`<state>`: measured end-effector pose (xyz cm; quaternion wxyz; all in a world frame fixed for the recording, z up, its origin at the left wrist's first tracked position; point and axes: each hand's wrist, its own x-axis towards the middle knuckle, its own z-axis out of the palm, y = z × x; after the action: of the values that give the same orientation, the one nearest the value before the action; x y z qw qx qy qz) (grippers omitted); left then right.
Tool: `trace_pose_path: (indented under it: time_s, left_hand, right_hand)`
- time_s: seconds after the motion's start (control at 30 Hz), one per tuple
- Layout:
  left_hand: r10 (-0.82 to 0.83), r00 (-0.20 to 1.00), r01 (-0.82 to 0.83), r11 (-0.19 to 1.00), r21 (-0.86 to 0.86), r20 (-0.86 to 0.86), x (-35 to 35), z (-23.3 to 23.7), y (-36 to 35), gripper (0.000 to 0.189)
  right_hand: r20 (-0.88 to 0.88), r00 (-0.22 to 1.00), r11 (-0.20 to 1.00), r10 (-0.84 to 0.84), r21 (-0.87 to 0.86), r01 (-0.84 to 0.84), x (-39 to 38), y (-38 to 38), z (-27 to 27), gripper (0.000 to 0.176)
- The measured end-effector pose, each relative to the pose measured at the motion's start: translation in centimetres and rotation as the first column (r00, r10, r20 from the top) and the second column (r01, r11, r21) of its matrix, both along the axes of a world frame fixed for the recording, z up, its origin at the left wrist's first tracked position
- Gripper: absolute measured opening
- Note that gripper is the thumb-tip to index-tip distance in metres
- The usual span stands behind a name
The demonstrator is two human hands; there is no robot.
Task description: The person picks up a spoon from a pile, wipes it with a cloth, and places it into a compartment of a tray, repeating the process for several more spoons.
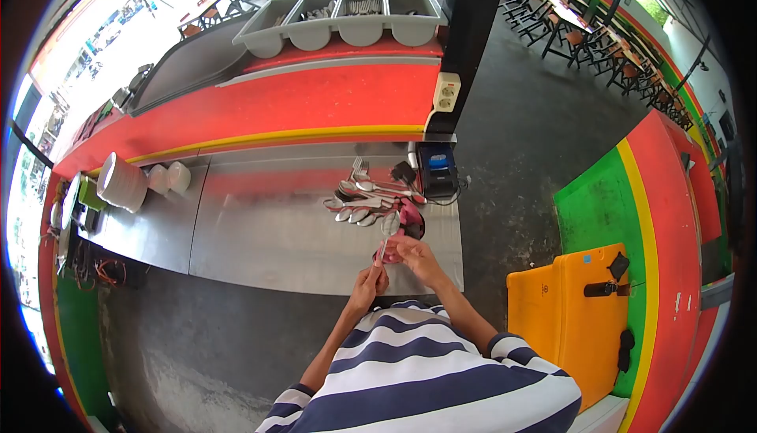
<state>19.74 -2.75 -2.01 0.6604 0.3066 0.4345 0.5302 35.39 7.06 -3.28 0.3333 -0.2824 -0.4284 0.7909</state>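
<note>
Close to my body, my left hand (369,285) is closed around the lower handle of a spoon (390,224), whose bowl points away from me. My right hand (416,259) bends over the same handle with a pink cloth (410,214) at its fingers; part of the cloth hangs beyond it onto the counter. Just past both hands lies a loose pile of metal spoons and forks (367,194), mostly with spoon bowls toward the left. The right fingertips are partly hidden against the cloth.
The steel counter (268,220) carries a stack of white plates (122,183) and white bowls (179,177) at left. A black device (438,173) stands right of the cutlery. On the red ledge sits a grey cutlery tray (311,36). An orange box (564,322) stands at right.
</note>
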Motion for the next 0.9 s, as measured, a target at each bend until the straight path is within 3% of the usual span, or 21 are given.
trace_pose_path:
  time_s: [0.13,0.27,0.37,0.4,0.53,0.7,0.8,0.9]
  left_hand:
    - [-0.169,0.98,0.172,0.985,-0.017,0.107,-3.2,1.6,2.5,0.047]
    - [-0.252,0.951,0.26,0.966,-0.018,0.176,-5.8,1.3,4.4,0.045]
    - [-0.194,0.975,0.193,0.981,-0.022,-0.112,-6.8,3.0,5.9,0.04]
    - [-0.201,0.966,0.199,0.98,-0.028,-0.16,-7.5,2.9,6.6,0.029]
    - [-0.213,0.951,0.258,0.947,0.191,-0.225,-9.1,2.7,8.9,0.015]
    - [-0.16,0.871,0.312,0.911,0.271,-0.464,-9.9,3.3,12.3,0.013]
    - [-0.094,0.88,0.268,0.908,0.323,-0.465,-9.9,4.9,15.1,0.015]
    - [-0.043,0.849,0.264,0.898,0.352,-0.527,-9.9,7.6,18.6,0.017]
  right_hand:
    - [-0.102,0.995,0.998,0.003,-0.058,-0.009,-3.6,-0.1,2.5,0.031]
    - [-0.13,0.986,0.988,-0.104,-0.13,0.087,-5.8,1.1,1.3,0.026]
    - [0.031,0.982,0.983,-0.185,0.014,0.185,-7.0,1.8,3.7,0.023]
    - [0.048,0.955,0.956,-0.291,0.037,0.29,-7.7,2.0,3.2,0.02]
    - [0.194,0.923,0.941,-0.331,0.136,0.309,-8.0,3.3,3.6,0.022]
    - [0.262,0.882,0.889,-0.393,0.354,0.291,-8.3,5.4,6.6,0.025]
    - [0.244,0.896,0.881,-0.371,0.397,0.257,-8.3,8.0,9.8,0.024]
    - [0.276,0.875,0.767,-0.399,0.623,0.154,-8.2,11.6,13.4,0.024]
